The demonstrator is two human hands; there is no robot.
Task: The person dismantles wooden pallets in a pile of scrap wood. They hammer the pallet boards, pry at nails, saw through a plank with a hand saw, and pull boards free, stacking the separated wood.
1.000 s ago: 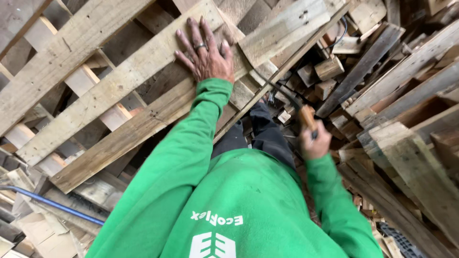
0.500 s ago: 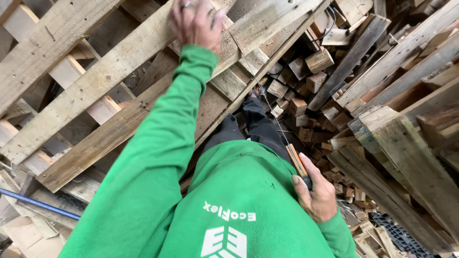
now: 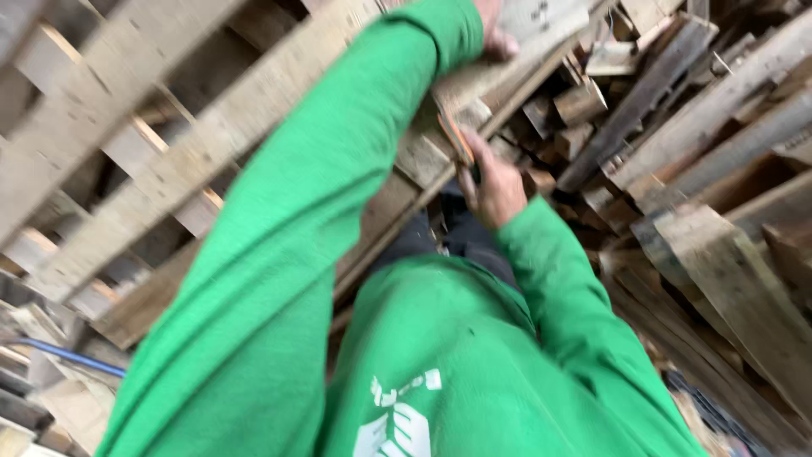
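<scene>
My left hand [image 3: 495, 34] reaches up to a pale plank of the leaning wooden pallet [image 3: 169, 169]. Only its thumb side shows at the frame's top edge, so its grip is unclear. The green sleeve of that arm crosses the middle of the view. My right hand [image 3: 495, 190] is raised beside the pallet's lower edge, fingers closed on a tool with an orange-brown wooden handle [image 3: 457, 140]. The tool's head is hidden behind the plank and my sleeve.
A heap of broken boards and wooden blocks [image 3: 677, 127] fills the right side. Long grey planks [image 3: 727, 279] slant down at the lower right. A blue pipe [image 3: 68, 355] lies among scraps at the lower left.
My left hand has slid up toward the frame's top edge. My right hand has risen with the tool from near my hip to the pallet's edge. The view has tilted and moved closer.
</scene>
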